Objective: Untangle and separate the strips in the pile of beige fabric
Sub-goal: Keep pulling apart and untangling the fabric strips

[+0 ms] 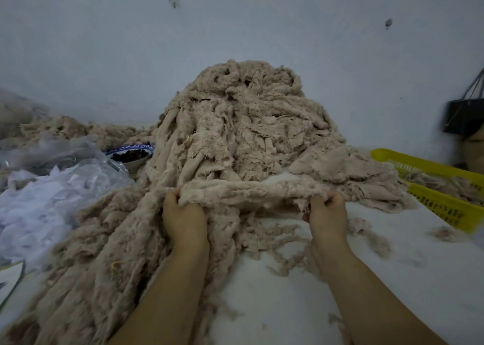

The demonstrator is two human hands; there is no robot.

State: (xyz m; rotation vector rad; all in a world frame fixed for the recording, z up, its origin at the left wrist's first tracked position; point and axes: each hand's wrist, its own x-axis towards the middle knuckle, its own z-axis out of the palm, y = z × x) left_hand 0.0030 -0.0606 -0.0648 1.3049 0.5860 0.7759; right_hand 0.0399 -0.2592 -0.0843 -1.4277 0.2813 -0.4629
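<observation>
Here both hands, left hand [183, 213] and right hand [326, 211], clutch one strip [248, 191], fingertips buried.

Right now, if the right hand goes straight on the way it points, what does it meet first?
Probably the pile of tangled beige fabric, beyond the beige fabric strip that the right hand grips; depth is unclear.

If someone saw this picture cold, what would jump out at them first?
The tall heap of beige fabric in the middle, against the pale wall. Just in front, the left hand and right hand each hold one end of a strip stretched between them. A yellow basket sits at the right.
</observation>
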